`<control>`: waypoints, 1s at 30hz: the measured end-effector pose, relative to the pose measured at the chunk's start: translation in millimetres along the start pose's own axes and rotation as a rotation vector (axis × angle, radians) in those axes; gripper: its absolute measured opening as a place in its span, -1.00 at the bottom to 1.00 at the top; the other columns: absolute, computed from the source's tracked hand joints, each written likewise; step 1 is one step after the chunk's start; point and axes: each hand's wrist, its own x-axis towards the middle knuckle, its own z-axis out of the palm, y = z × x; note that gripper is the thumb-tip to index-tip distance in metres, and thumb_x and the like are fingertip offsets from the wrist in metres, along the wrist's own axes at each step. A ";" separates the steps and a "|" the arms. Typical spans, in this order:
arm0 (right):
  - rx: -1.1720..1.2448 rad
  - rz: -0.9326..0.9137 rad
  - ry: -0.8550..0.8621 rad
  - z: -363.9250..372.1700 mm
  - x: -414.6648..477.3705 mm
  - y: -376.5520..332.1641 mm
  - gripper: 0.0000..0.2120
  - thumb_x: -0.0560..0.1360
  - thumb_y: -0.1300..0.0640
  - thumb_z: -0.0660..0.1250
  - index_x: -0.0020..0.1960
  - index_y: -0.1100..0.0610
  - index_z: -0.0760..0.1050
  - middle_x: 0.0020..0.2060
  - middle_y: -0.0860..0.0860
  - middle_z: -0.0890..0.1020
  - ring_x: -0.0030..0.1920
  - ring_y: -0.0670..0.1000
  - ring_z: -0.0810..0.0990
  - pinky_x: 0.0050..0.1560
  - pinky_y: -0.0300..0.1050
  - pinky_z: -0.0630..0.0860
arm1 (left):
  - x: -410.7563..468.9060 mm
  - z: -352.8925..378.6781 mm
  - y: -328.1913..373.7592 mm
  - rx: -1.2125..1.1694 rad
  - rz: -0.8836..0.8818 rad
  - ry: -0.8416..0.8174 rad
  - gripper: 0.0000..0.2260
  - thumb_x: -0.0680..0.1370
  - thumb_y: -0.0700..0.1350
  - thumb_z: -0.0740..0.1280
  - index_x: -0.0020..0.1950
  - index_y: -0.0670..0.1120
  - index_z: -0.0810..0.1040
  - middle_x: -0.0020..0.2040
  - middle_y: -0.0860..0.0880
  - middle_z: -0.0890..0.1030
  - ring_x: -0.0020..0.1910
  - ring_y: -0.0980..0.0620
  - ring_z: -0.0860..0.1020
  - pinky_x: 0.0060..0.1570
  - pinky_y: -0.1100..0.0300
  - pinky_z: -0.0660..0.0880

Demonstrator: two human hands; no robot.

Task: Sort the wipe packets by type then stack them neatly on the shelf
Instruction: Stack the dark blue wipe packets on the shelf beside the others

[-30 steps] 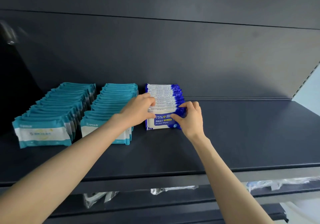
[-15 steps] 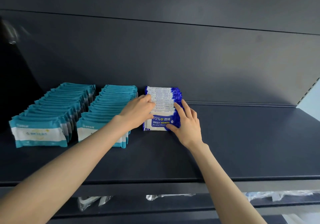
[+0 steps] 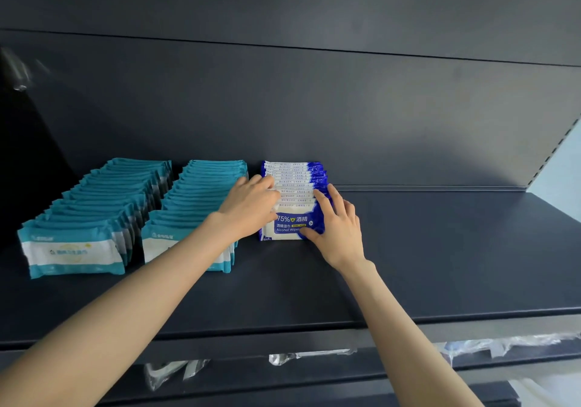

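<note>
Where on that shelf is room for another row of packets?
Right of the blue row, the shelf is bare to its end, and along the front edge. The left is crowded: two teal rows close beside the blue one, left hand and right hand against it.

On my feed, the left hand [image 3: 251, 208] is covering the 9 o'clock edge of the front blue packet [image 3: 290, 222], and its thumb is lying out of my sight. The right hand [image 3: 339, 227] is hiding that packet's 4 o'clock corner and the end of its English line. The left forearm is blocking much of the middle row's front teal packet [image 3: 163, 246]. At 10 o'clock a shiny thing [image 3: 17, 70] is showing too blurred for me to name. At 6 o'clock clear plastic [image 3: 169, 372] is lying half hidden under the shelf [image 3: 440, 249]
</note>
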 end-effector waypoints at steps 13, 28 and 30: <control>0.054 0.038 0.295 -53.9 -41.5 -10.7 -0.62 0.51 0.07 0.37 0.28 0.18 0.48 0.38 0.11 0.40 0.32 0.17 0.34 0.24 0.05 0.38 | -23.3 -15.0 22.0 -0.359 0.023 0.328 -0.72 0.53 -0.09 0.36 0.21 -0.14 0.57 0.14 -0.08 0.57 0.12 -0.15 0.51 0.10 -0.02 0.39; -0.120 0.518 0.521 -137.6 -319.6 53.0 -0.74 0.52 0.12 0.34 0.20 0.10 0.53 0.17 0.01 0.58 0.18 0.06 0.52 0.15 -0.05 0.47 | -127.3 -15.6 245.1 -0.848 0.416 0.316 -0.69 0.53 0.00 0.19 0.13 -0.11 0.58 0.02 0.00 0.58 -0.01 -0.05 0.56 0.00 0.00 0.52; -0.142 0.593 0.499 -141.5 -379.3 55.4 -0.73 0.50 0.14 0.36 0.20 0.10 0.54 0.15 0.00 0.59 0.15 0.04 0.53 0.12 -0.04 0.52 | -164.3 -5.5 287.5 -0.891 0.471 0.218 -0.68 0.53 0.02 0.18 0.14 -0.09 0.57 0.04 0.03 0.58 0.01 0.00 0.55 0.02 0.05 0.51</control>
